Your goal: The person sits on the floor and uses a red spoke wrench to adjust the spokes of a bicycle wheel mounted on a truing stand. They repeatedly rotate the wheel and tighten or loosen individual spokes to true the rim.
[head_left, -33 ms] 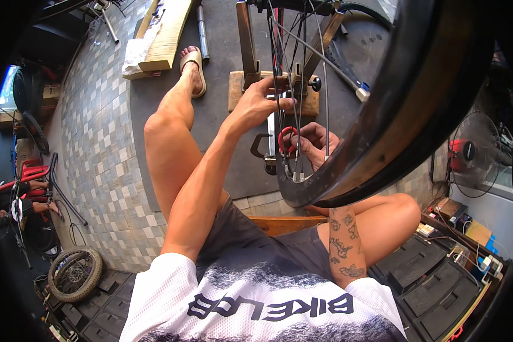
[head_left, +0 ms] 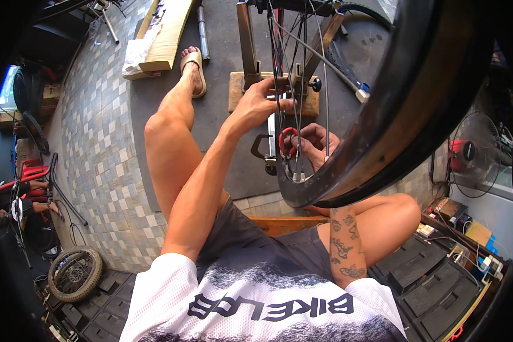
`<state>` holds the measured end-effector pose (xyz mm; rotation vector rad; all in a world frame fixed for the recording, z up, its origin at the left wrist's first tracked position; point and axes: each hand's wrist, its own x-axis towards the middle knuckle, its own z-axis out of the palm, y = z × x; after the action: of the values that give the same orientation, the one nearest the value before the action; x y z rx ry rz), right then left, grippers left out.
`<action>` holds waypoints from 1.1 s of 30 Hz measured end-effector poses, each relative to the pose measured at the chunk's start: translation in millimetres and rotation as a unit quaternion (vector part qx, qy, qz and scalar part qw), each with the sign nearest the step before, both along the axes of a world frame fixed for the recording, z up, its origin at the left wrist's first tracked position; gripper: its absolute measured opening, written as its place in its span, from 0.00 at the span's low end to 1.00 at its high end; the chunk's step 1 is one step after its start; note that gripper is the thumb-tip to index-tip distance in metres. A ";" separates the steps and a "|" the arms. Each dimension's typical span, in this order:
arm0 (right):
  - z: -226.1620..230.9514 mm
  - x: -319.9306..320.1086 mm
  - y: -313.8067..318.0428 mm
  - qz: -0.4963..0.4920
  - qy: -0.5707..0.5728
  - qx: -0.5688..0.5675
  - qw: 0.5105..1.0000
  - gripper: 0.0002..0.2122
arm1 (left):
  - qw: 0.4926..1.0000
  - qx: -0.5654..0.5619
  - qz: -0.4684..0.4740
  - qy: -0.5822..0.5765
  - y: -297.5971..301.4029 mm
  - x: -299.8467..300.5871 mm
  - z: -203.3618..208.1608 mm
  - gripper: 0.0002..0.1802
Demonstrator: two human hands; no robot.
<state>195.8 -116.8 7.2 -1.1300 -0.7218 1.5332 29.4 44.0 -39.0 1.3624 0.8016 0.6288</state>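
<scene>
A bicycle wheel point(head_left: 319, 191) with black rim and thin spokes stands upright in a metal truing stand point(head_left: 248, 43), which has a wooden base point(head_left: 236, 94). My right hand point(head_left: 320, 142) is low among the spokes, thumb and fingers pinching a red ring-shaped spoke wrench point(head_left: 283, 134) close to the spoke ends at the rim. Higher up, my left hand point(head_left: 259, 104) reaches to the spokes from the left. Its thumb and fingers are apart; some fingertips are hidden behind spokes and stand. I cannot tell whether it touches them.
A black knob point(head_left: 316, 84) sticks out from the stand's right side. Beyond my foot lies an open cardboard box point(head_left: 168, 48) beside a metal tube point(head_left: 203, 34). Another wheel point(head_left: 75, 273) lies at the lower left. A fan point(head_left: 476, 151) stands at the right, near black cases point(head_left: 436, 290).
</scene>
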 end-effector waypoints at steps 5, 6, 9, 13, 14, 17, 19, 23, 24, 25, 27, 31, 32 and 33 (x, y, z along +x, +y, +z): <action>7.8 -2.1 12.0 0.006 -0.031 0.008 0.999 0.11 | 1.000 0.003 0.005 0.006 9.4 2.5 -0.5 0.35; 8.9 -6.2 13.6 -0.006 -0.048 0.007 0.999 0.11 | 1.000 -0.002 0.005 0.004 11.8 3.1 -1.6 0.35; 14.9 -17.0 13.5 -0.023 -0.137 -0.014 0.990 0.10 | 1.000 -0.003 0.003 0.002 13.5 5.1 -4.8 0.37; 22.4 -22.1 15.1 -0.036 -0.185 0.002 0.982 0.10 | 0.992 0.080 0.076 0.060 3.6 5.9 -4.9 0.41; 22.9 -22.1 14.6 -0.044 -0.231 0.027 0.971 0.10 | 0.984 0.102 0.104 0.106 -1.3 5.9 -3.6 0.42; 16.1 -23.5 16.3 -0.072 -0.071 -0.037 0.994 0.11 | 0.983 0.024 0.160 0.091 -9.5 -2.5 5.5 0.36; 8.0 -22.1 17.6 -0.084 -0.160 0.016 0.984 0.13 | 0.989 -0.018 0.139 0.040 -12.2 -7.2 12.8 0.29; -0.9 -13.9 19.3 -0.050 -0.133 0.016 0.990 0.16 | 0.993 -0.045 0.112 -0.004 -15.3 0.1 22.4 0.38; -1.1 -14.6 20.1 -0.046 -0.114 0.005 0.992 0.16 | 0.994 -0.038 0.100 -0.012 -13.7 2.9 23.9 0.38; -0.8 -14.1 20.6 -0.051 -0.098 0.003 0.994 0.16 | 0.996 -0.033 0.080 -0.015 -13.7 5.3 25.0 0.39; -0.7 -15.7 24.0 -0.119 -0.020 0.017 0.993 0.17 | 0.996 -0.045 0.065 -0.033 -12.3 5.4 27.7 0.35; -9.2 -11.2 33.1 -0.203 0.014 -0.019 0.979 0.16 | 0.997 -0.004 0.070 0.018 -12.9 3.6 32.4 0.35; -13.3 -6.4 36.1 -0.210 -0.011 -0.030 0.977 0.16 | 0.997 -0.008 0.071 0.024 -14.8 3.8 33.8 0.35; -17.3 -2.1 37.8 -0.222 -0.035 -0.044 0.973 0.16 | 0.998 -0.003 0.063 0.016 -16.9 4.4 35.3 0.34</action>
<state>193.7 -79.0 -10.1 -1.3152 -0.4107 1.1584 33.8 27.1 -3.7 1.3268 0.9195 0.7025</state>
